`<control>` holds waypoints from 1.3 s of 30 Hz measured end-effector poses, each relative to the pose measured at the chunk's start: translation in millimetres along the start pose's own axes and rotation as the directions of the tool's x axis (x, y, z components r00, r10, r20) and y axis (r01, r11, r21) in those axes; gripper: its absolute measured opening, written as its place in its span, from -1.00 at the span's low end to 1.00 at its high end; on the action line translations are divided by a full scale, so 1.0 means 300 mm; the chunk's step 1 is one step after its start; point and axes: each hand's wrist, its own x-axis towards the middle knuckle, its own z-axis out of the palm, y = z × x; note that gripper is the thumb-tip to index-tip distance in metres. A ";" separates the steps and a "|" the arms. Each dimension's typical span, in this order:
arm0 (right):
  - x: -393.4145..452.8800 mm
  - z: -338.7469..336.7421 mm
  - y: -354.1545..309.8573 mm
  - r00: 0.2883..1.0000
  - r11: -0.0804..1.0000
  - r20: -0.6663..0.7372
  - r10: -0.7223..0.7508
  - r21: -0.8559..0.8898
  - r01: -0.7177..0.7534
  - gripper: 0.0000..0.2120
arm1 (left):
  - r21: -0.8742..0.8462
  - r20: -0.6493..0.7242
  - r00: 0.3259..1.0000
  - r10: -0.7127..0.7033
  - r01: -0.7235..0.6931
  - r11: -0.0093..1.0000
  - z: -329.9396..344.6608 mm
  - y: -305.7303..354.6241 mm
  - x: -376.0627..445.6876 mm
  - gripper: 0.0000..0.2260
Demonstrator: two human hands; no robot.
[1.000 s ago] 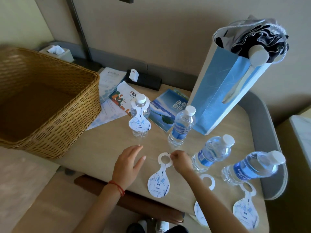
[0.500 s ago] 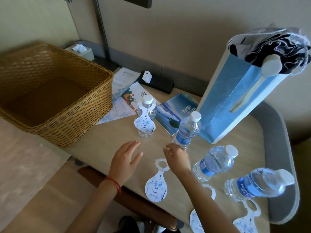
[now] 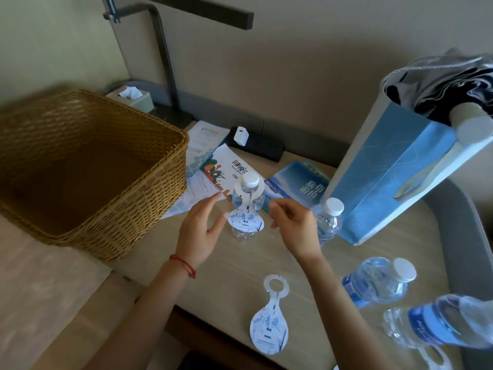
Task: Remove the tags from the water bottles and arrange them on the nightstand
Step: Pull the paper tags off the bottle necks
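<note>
A small water bottle [image 3: 247,198] with a white cap stands on the nightstand [image 3: 240,265], a white-and-blue paper tag [image 3: 246,220] hanging from its neck. My left hand [image 3: 200,231] is just left of it, fingers spread. On the bottle's right is my right hand [image 3: 293,225], fingers apart, holding nothing. A removed tag [image 3: 270,324] lies flat near the front edge. Three untagged bottles stand to the right: one [image 3: 329,220] by the bag, one [image 3: 378,281] further forward, one [image 3: 442,321] at the frame's right. Part of another loose tag [image 3: 432,356] shows bottom right.
A large wicker basket [image 3: 88,166] fills the left. Leaflets [image 3: 213,169] and a blue booklet [image 3: 298,182] lie behind the tagged bottle. A tall blue paper bag [image 3: 394,177] stands at the right. A black power strip [image 3: 256,142], tissue box [image 3: 133,98] and lamp arm sit at the back.
My right hand let go of the tag now lying at the front edge. Both hands moved forward to either side of the tagged bottle. The view shifted closer.
</note>
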 end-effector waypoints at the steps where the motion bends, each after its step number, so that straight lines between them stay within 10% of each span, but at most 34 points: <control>1: 0.017 0.014 -0.006 0.999 0.999 -0.033 0.023 0.027 -0.022 -0.85 | -0.032 0.025 1.000 0.002 -0.001 0.999 -0.001 -0.016 0.030 -0.63; 14: 0.069 0.152 -0.039 0.938 0.988 -0.326 0.119 0.135 -0.078 -0.80 | -0.447 0.476 0.876 0.082 0.161 0.880 0.053 -0.136 0.216 -0.56; 39: 0.075 0.127 -0.140 0.956 0.969 -0.255 0.147 0.231 -0.087 -0.80 | -0.506 0.503 0.858 0.103 0.196 0.840 0.086 -0.162 0.239 -0.53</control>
